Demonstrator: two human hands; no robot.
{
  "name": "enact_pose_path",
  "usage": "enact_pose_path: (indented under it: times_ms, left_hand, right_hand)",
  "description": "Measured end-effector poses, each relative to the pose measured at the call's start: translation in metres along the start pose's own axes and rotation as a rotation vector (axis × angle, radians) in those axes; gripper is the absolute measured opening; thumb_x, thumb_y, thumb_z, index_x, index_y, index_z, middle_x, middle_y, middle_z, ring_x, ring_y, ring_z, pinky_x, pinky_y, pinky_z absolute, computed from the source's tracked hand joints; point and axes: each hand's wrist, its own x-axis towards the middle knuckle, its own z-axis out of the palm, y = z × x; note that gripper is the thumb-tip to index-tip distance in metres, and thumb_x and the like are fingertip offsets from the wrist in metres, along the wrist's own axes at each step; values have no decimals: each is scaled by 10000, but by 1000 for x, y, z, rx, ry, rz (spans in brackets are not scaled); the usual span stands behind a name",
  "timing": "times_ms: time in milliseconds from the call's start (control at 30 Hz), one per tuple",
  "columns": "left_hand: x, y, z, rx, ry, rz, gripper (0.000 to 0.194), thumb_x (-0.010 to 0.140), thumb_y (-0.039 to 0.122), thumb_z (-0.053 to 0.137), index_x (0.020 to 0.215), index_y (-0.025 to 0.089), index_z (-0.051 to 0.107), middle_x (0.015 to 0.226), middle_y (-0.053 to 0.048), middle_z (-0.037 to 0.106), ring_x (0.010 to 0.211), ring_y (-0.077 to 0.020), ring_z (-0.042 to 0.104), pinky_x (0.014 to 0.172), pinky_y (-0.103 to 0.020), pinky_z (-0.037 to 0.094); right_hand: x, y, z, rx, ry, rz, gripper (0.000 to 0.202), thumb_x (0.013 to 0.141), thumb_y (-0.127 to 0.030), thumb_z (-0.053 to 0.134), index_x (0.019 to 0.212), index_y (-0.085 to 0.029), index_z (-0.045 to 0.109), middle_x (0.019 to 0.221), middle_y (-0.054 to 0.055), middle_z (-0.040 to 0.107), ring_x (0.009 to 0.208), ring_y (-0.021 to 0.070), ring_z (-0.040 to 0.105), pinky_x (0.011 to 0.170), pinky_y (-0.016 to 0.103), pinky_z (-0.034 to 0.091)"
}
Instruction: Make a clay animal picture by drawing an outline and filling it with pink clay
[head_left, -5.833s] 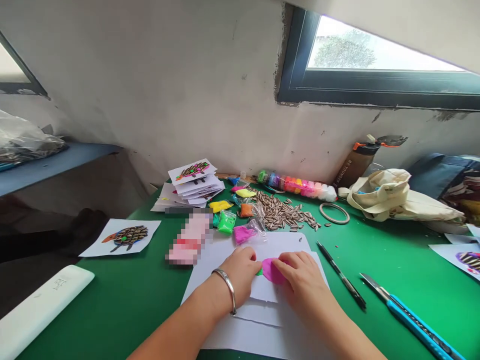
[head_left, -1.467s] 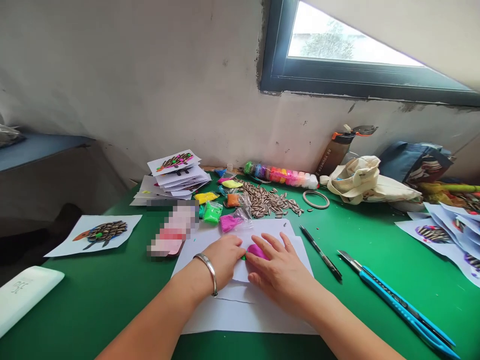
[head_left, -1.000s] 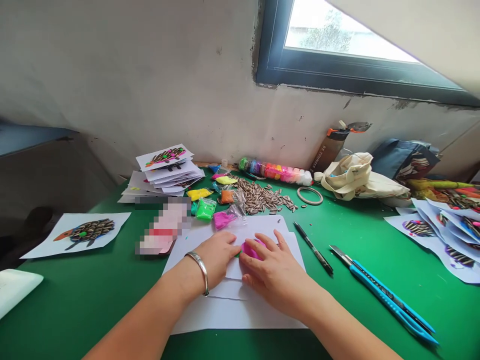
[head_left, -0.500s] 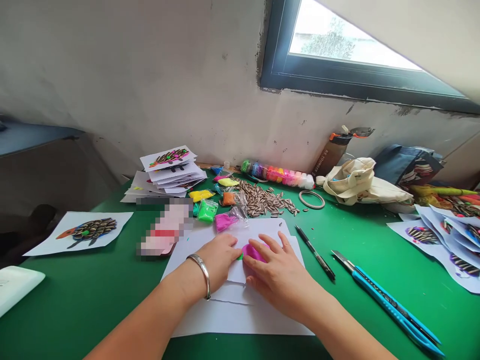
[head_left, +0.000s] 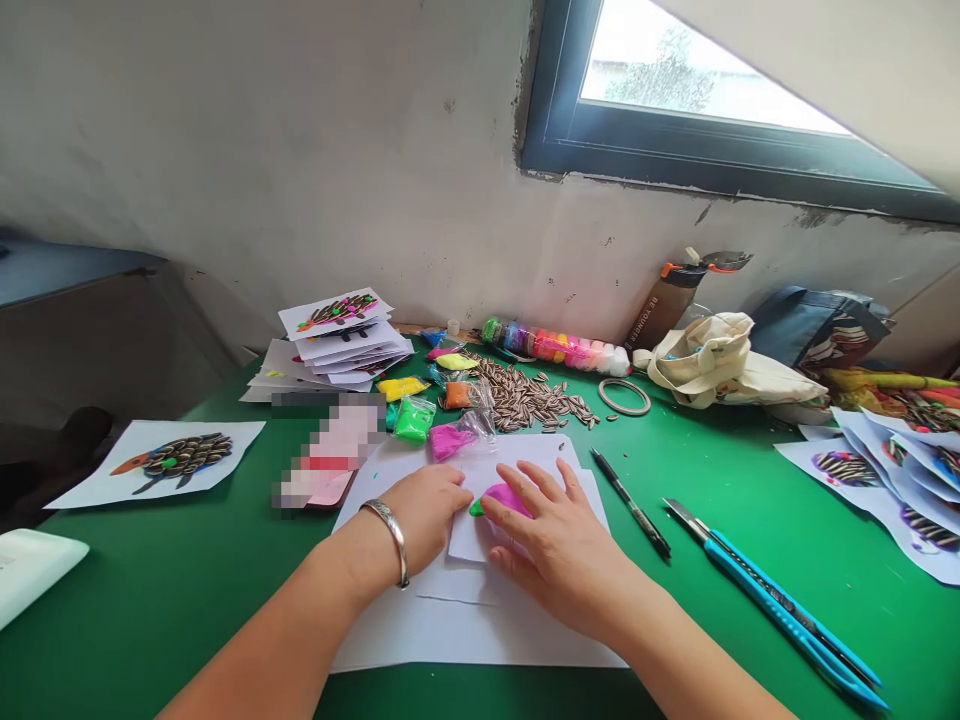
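Observation:
Magenta modelling clay (head_left: 505, 493) lies flattened on a small white paper sheet (head_left: 469, 545), with a bit of green clay (head_left: 477, 507) at its left end. Over the magenta clay rests my right hand (head_left: 551, 535), fingers spread and partly covering it. My left hand (head_left: 424, 515), a silver bangle at its wrist, is just left of the green clay by the small sheet's edge. Its fingers are curled together, and whatever is between them is hidden. Larger white sheets (head_left: 480, 635) lie underneath.
Clay packets (head_left: 413, 419) and a heap of sunflower seeds (head_left: 521, 395) lie behind the paper. To the right are a black pen (head_left: 631, 503) and a blue craft knife (head_left: 780, 605), its blade out. Seed pictures (head_left: 187, 460) lie left, with a paper stack (head_left: 345, 350) behind.
My left hand has drawn slightly left, away from the green clay, which now shows more fully as a pointed shape. My right hand stays over the magenta clay.

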Motion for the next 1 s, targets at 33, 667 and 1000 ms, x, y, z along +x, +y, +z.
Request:
enact_pose_path:
  times_ms: [33, 667, 1000]
  left_hand:
    - [-1, 0, -1, -1, -1, 1, 295, 786, 92, 496, 972, 225, 684, 910, -64, 622, 951, -222, 571, 867, -317, 452]
    - [-2, 0, -2, 9, -16, 4, 220, 774, 112, 534, 881, 204, 702, 891, -71, 619, 881, -215, 588, 798, -289, 462]
    - [-3, 0, -2, -6, -16, -2, 181, 804, 151, 529, 847, 201, 697, 874, -67, 607, 867, -214, 584, 779, -289, 448]
  right_hand:
    - [0, -1, 0, 1, 1, 3, 387, 916, -452, 422, 1275, -330, 501, 1406, 52, 438, 1304, 333, 328, 1061, 656, 115]
    - [5, -6, 7, 44, -17, 11, 479, 915, -585, 326, 1293, -345, 494, 1464, 46, 368, 1341, 334, 277, 1065, 657, 103]
    - [4, -9, 5, 38, -31, -25, 436, 917, -533, 371, 1283, -333, 499, 1470, 45, 358, 1350, 337, 254, 1067, 662, 74]
